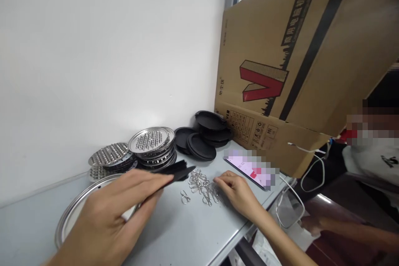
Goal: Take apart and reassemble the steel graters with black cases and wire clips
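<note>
My left hand (109, 212) pinches a black plastic piece (183, 173), tilted nearly edge-on above the table; it looks like one of the black round lids (202, 147) stacked at the back. Beside the small bent-wire metal clips (199, 183), my right hand (236, 191) rests with its fingers curled closed. Whether a clip is between those fingertips is hidden. One wire clip (185, 197) lies slightly apart from the pile. Under my left wrist is a round metal-rimmed plate (62, 220), partly covered by the hand.
Perforated metal grater discs (151, 141) are stacked at the back left, with more discs (109, 154) leaning beside them. A lit phone (249, 169) lies on the grey table (181, 232). A large cardboard box (258, 45) stands behind. Another person's arm (349, 232) shows at right, near a white cable.
</note>
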Demonstrator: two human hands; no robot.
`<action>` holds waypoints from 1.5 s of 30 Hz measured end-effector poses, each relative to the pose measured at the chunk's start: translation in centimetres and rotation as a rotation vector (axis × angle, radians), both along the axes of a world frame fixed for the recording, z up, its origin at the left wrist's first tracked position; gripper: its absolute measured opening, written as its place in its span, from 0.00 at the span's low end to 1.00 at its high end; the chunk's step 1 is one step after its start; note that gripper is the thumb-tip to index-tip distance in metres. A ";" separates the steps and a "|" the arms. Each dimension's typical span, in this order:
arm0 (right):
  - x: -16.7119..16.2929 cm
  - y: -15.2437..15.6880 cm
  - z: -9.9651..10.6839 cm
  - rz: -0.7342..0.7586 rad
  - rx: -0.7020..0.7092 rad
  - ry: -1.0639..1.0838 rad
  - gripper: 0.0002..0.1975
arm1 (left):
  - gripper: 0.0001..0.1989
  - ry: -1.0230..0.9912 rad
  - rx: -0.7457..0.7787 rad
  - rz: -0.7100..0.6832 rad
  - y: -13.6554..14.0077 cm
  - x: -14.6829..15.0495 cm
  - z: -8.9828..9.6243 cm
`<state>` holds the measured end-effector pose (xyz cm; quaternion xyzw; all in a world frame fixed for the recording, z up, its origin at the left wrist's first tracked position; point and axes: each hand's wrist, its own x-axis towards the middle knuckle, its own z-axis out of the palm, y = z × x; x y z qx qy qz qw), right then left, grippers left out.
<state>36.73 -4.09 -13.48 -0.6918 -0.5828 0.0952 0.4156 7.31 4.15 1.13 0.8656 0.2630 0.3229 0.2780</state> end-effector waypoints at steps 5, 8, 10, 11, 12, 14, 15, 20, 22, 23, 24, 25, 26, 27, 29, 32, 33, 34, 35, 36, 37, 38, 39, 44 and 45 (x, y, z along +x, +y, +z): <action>-2.5 1.5 0.0 0.000 0.006 -0.073 0.18 | 0.14 -0.004 0.430 -0.116 2.1 8.5 2.6; -3.2 1.3 -0.2 0.040 -0.021 -0.063 0.22 | 0.17 0.270 0.742 -0.274 5.0 12.8 0.9; -3.5 1.1 -0.1 0.069 -0.053 -0.042 0.23 | 0.17 0.529 0.912 -0.337 6.8 15.2 -1.0; -3.6 1.0 0.0 0.075 -0.061 -0.029 0.23 | 0.17 0.590 0.941 -0.344 7.5 16.1 -1.9; -3.7 1.0 0.0 0.076 -0.062 -0.015 0.22 | 0.16 0.627 0.954 -0.340 8.0 17.0 -2.8; -3.8 1.1 0.1 0.068 -0.042 0.012 0.21 | 0.15 0.633 0.941 -0.296 8.8 18.1 -4.0; -3.7 1.2 0.1 0.063 -0.025 0.024 0.21 | 0.14 0.637 0.936 -0.268 9.0 18.5 -4.4; -2.2 1.7 -0.5 0.000 0.082 0.105 0.17 | 0.17 0.681 0.893 -0.133 10.6 18.7 -4.5; -1.1 2.0 -0.8 -0.031 0.104 0.145 0.17 | 0.28 0.700 0.851 -0.048 11.5 18.4 -4.1; -0.6 2.2 -0.9 -0.047 0.103 0.157 0.18 | 0.34 0.710 0.821 0.006 12.0 18.3 -4.0; -0.1 2.5 -0.9 -0.060 0.094 0.163 0.19 | 0.39 0.722 0.787 0.060 12.3 18.2 -3.8; 0.4 3.0 -0.9 -0.068 0.078 0.162 0.20 | 0.44 0.735 0.751 0.107 12.7 18.1 -3.7; 0.9 3.5 -0.8 -0.070 0.059 0.148 0.21 | 0.49 0.749 0.715 0.141 12.9 18.0 -3.7; 1.2 4.1 -0.6 -0.064 0.040 0.123 0.22 | 0.52 0.764 0.683 0.159 13.0 18.0 -3.6; 1.7 5.6 0.0 -0.043 0.019 0.052 0.21 | 0.55 0.788 0.637 0.163 13.1 18.0 -3.7; 2.0 8.1 1.1 -0.047 0.027 -0.046 0.16 | 0.48 0.787 0.624 0.153 13.0 18.0 -3.8; 2.0 8.9 1.4 -0.058 0.032 -0.065 0.14 | 0.46 0.780 0.629 0.155 12.9 17.9 -3.9; 1.9 9.6 1.7 -0.070 0.037 -0.086 0.12 | 0.45 0.774 0.633 0.155 12.9 17.7 -3.9; 1.8 10.2 1.9 -0.084 0.044 -0.106 0.11 | 0.45 0.770 0.636 0.152 12.9 17.5 -4.0; 1.7 10.7 2.0 -0.099 0.053 -0.125 0.10 | 0.46 0.767 0.638 0.151 12.9 17.2 -4.0; 1.5 11.0 2.0 -0.115 0.064 -0.143 0.11 | 0.48 0.764 0.640 0.151 12.9 16.9 -4.1; 1.2 11.2 2.0 -0.132 0.076 -0.160 0.11 | 0.49 0.758 0.646 0.153 12.9 16.5 -4.2; 1.0 11.3 2.0 -0.148 0.088 -0.178 0.12 | 0.51 0.751 0.656 0.159 12.9 16.1 -4.3; 0.1 11.0 1.6 -0.160 0.121 -0.278 0.27 | 0.55 0.711 0.682 0.175 13.1 14.0 -4.9; 0.1 11.0 1.5 -0.142 0.120 -0.301 0.30 | 0.54 0.703 0.676 0.165 13.1 13.7 -4.9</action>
